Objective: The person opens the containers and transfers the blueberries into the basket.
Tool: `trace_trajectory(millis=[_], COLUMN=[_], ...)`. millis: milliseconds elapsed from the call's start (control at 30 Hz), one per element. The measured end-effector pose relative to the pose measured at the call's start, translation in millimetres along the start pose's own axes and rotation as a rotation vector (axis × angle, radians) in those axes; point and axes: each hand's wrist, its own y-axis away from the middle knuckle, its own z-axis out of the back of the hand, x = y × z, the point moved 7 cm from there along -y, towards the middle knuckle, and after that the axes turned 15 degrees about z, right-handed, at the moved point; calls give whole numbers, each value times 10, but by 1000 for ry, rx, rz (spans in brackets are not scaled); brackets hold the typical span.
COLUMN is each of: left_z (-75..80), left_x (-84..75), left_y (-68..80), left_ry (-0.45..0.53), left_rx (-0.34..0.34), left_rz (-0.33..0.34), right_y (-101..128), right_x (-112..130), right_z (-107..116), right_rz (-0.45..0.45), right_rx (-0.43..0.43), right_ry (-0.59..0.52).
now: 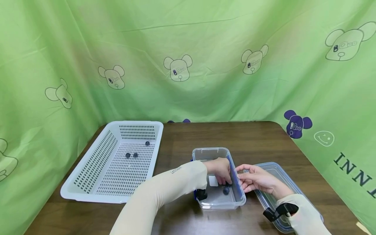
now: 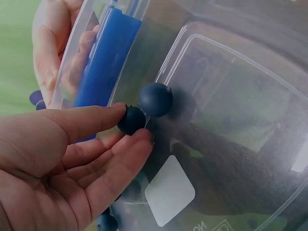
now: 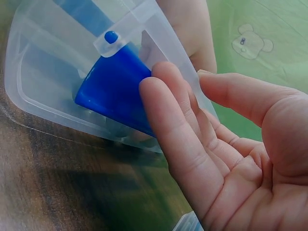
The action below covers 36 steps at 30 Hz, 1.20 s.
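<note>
Inside a clear plastic box [image 1: 217, 206], my left hand [image 1: 221, 169] reaches down close to the right wall. Its fingertips pinch a blueberry [image 2: 130, 121], dark blue with a small crown. Just beside that one, another blueberry [image 2: 157, 100] lies on the box floor; in the head view a loose blueberry [image 1: 226, 190] shows nearer the front. My right hand [image 1: 257, 180] is at the outside of the right wall. Its fingers rest against the blue latch [image 3: 113, 86], the thumb tip at the rim, with the palm turned up.
A white slotted basket [image 1: 113, 198] stands at the left, with three blueberries [image 1: 135, 155] on its bottom. The box's clear lid [image 1: 271, 168] lies on the brown table [image 1: 182, 137] under my right wrist. A green printed cloth [image 1: 205, 98] hangs behind the table.
</note>
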Motion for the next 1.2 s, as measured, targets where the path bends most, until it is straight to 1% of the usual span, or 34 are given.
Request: trace_trajectory(millis=[200,333,433,533,700,800,900,1033,1133,1200], left_z=[-32,-49,-35,12,131,189,275,456,609,714], left_x=[16,13,7,7,9,16,39,92,164,225], left_y=[-25,-42,-56,-67,-51,-29,9,84,145,183], left_ry=[77,99,115,174,288,334,365,421,468,480], left_rx=[71,122,154,183,208,233,241,224,222,208], left_rz=[-39,-58,-71,-74,-80,-91,-112,-165,-198,-211], right_y=[8,12,10,11,26,31,28,21,12,6], right_x=[-14,-13,-6,-4,-9,-12,-12,-23,-40,-40], right_z=[3,9,10,10,17,18,15,38,58,57], right_rz=[6,12,15,9,-1,-2,1,7,-5,-7], right_rx=[-2,3,3,0,-1,2,8,13,-2,-11], right_ry=[-1,-3,-2,1,-3,-7,-8,-3,13,22])
